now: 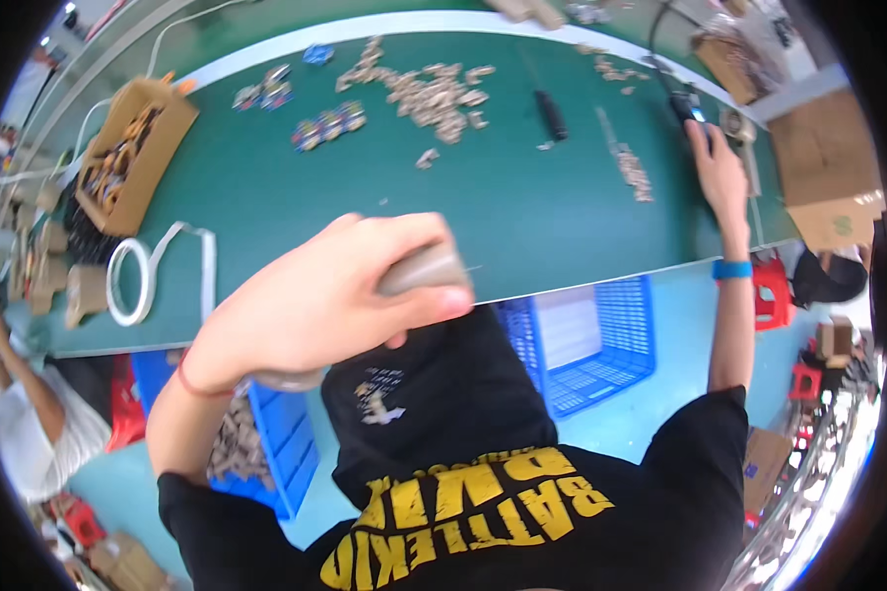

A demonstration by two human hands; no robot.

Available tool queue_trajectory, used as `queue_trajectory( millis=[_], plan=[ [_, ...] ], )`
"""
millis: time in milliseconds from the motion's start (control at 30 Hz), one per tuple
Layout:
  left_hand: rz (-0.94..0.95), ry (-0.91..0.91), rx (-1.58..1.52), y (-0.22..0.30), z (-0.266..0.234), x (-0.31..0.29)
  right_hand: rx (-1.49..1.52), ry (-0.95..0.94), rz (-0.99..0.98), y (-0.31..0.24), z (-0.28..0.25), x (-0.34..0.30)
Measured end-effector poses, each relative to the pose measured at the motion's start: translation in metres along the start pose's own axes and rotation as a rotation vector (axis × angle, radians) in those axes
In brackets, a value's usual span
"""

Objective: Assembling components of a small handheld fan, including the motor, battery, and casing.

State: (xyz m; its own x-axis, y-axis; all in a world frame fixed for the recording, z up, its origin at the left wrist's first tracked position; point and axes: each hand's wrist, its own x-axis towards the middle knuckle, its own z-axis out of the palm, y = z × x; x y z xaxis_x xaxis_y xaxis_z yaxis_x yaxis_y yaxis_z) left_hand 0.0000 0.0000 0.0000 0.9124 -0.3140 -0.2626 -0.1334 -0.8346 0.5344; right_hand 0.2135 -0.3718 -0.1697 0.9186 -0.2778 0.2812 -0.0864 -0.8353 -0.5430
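Note:
My left hand (310,295) is closed around a smooth taupe rounded object (426,272), held above the near edge of the green work table (522,231). Its other end shows below my palm; the kind cannot be made out. At the far right, my right hand (721,177) has its fingers wrapped round a black corded tool (684,106), partly hidden by the hand. Left of it lie a thin tool with a black handle (551,116) and a row of small beige parts (633,172).
A pile of small beige parts (442,101) and colourful bundled pieces (328,126) lie on the table. A cardboard box of parts (158,163) and a white tape roll (131,283) are at left. Blue crates (601,340) stand below the edge. Another person (44,424) sits at left.

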Motion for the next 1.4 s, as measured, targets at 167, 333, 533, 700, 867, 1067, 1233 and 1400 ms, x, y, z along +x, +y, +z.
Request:
queue_trajectory(
  millis=[167, 333, 533, 700, 867, 1067, 1233, 1400],
  plan=[
    [0.048, -0.214, -0.162, 0.01, 0.006, 0.033, 0.48, 0.283, -0.559, -0.059, -0.054, -0.108],
    [0.151, -0.504, -0.257, 0.006, 0.002, 0.071, 0.529, -0.063, -1.034, -0.141, -0.047, -0.182],
    [0.107, -0.673, -0.211, 0.006, 0.004, 0.113, 0.655, 0.024, -0.889, -0.133, -0.017, -0.177],
    [0.036, -0.718, -0.156, 0.012, 0.011, 0.128, 0.654, 0.011, -0.849, -0.12, -0.013, -0.176],
    [0.056, -0.846, -0.027, 0.014, 0.011, 0.132, 0.68, -0.048, -0.811, -0.118, -0.015, -0.184],
    [0.367, -0.183, 0.502, 0.033, -0.017, 0.059, 0.662, -0.083, -0.743, -0.112, -0.018, -0.19],
    [0.516, 0.319, 0.711, -0.013, 0.007, 0.006, 0.604, 0.12, -0.889, -0.114, -0.027, -0.188],
    [0.383, 0.436, 0.516, -0.018, 0.015, -0.001, 0.699, 0.282, -0.862, -0.102, -0.05, -0.172]
  ],
)
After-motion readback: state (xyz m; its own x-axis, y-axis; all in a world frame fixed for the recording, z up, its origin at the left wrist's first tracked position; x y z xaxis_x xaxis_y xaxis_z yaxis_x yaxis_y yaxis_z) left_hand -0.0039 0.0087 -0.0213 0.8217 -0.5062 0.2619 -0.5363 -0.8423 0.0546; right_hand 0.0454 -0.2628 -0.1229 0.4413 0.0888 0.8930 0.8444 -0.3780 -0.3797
